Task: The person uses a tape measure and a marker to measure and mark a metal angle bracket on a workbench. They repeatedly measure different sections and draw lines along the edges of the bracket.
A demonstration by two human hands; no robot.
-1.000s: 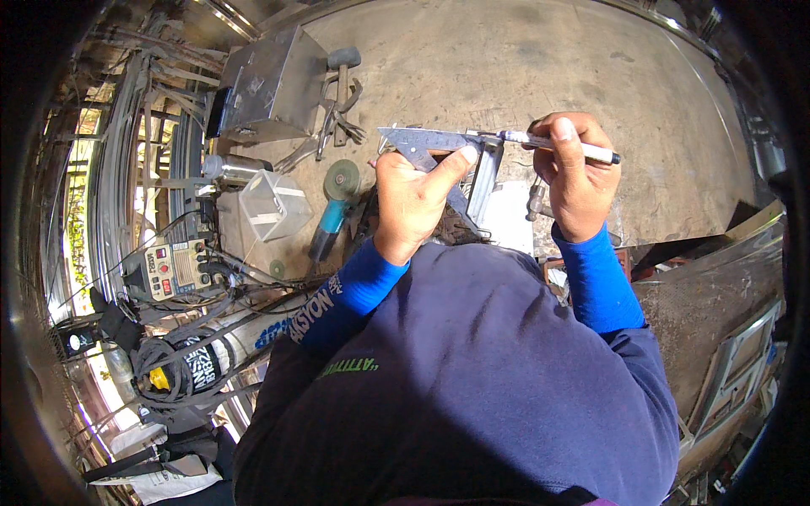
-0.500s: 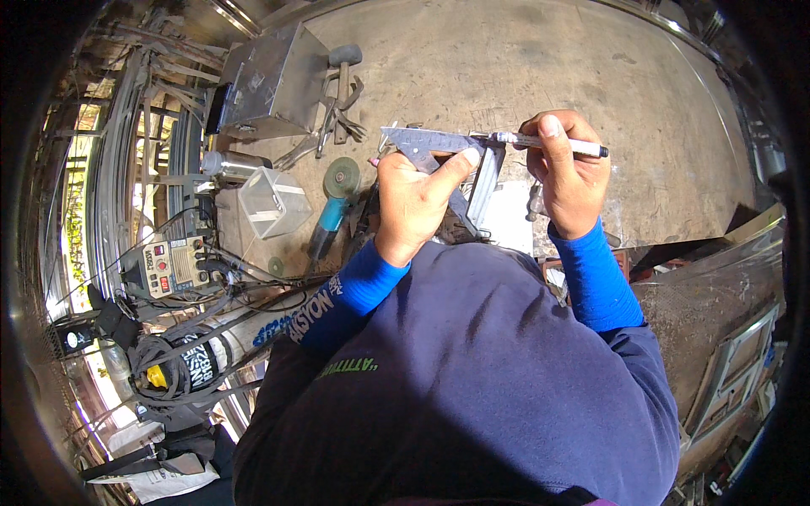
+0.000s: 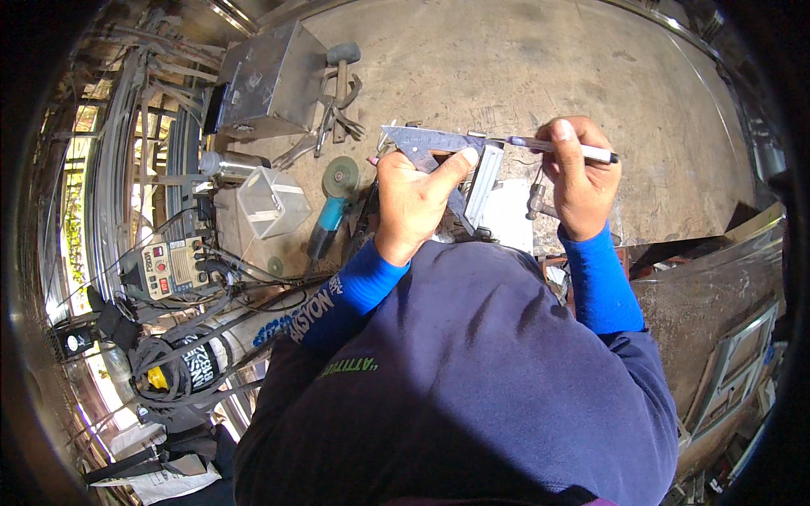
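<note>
- My left hand point(image 3: 415, 202) was closed around a metal square point(image 3: 434, 143), thumb laid along its blade, holding it just above the tabletop point(image 3: 523, 59).
- The square lay near the middle of the view, its long blade running left to right and a short silver metal strip point(image 3: 483, 179) hanging down from its right end, between my two hands.
- My right hand point(image 3: 580, 181) pinched a white marker pen point(image 3: 557, 149) between thumb and fingers, the pen level and its tip meeting the right end of the square.
- A small hammer point(image 3: 535, 199) lay just left of my right hand, partly hidden.
- To my left on the tabletop lay a blue angle grinder point(image 3: 331, 211) with a green disc, a clear plastic box point(image 3: 272, 201), and a steel box point(image 3: 270, 80).
- Beside the steel box lay a rubber mallet point(image 3: 342, 72) and some pliers point(image 3: 325, 126).
- At the far left stood a control unit point(image 3: 173, 266) amid coiled black cables point(image 3: 169, 363).
</note>
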